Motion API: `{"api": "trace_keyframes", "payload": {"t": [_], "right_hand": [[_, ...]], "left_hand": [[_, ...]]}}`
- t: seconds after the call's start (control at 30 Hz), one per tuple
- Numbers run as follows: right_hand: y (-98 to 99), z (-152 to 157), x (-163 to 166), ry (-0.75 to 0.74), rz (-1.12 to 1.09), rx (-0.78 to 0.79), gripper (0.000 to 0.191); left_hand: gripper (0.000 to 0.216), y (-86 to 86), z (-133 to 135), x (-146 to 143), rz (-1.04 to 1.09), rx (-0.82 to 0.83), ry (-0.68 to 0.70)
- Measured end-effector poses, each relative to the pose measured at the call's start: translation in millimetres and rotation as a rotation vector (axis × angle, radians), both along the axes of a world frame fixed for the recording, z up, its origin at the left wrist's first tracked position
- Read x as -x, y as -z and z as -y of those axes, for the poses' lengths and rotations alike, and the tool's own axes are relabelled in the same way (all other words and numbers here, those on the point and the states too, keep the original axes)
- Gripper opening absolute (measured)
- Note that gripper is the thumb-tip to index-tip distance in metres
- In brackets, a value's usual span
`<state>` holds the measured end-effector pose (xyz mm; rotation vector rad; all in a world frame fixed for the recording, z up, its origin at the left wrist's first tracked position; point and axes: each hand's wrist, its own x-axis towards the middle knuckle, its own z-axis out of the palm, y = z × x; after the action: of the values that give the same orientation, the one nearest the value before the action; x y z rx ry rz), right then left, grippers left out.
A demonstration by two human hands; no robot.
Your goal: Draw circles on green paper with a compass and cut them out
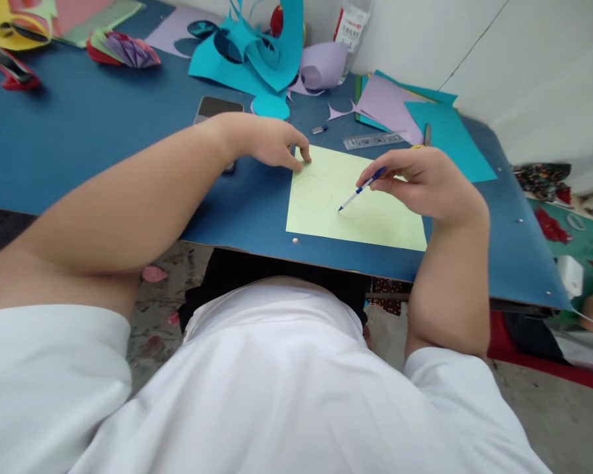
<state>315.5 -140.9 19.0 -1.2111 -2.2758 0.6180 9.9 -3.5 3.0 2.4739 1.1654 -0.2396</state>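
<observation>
A pale yellow-green sheet of paper lies on the blue table near its front edge. My right hand is closed round a blue and white pen, and the tip touches the middle of the sheet. Faint curved lines show on the paper near the tip. My left hand rests on the sheet's far left corner, fingertips pressing down on it.
A phone lies behind my left wrist. A clear ruler, a pen cap, teal cut paper, lilac sheets and a teal sheet sit beyond. Folded paper pieces lie far left. The wall stands at the right.
</observation>
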Motion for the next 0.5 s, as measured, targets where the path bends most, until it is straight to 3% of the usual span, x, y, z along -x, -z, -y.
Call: {"api": "trace_keyframes", "payload": {"t": [0.3,0.5], "right_hand": [[9.5,-2,7,0.12,-0.005,-0.076,0.027],[11.7,2,9,0.129,-0.004,-0.099,0.02]], "left_hand": [[0.06,1.7,-3,0,0.004,-0.001,-0.007],[0.059,0.3,-1,0,0.005,0.005,-0.009]]}}
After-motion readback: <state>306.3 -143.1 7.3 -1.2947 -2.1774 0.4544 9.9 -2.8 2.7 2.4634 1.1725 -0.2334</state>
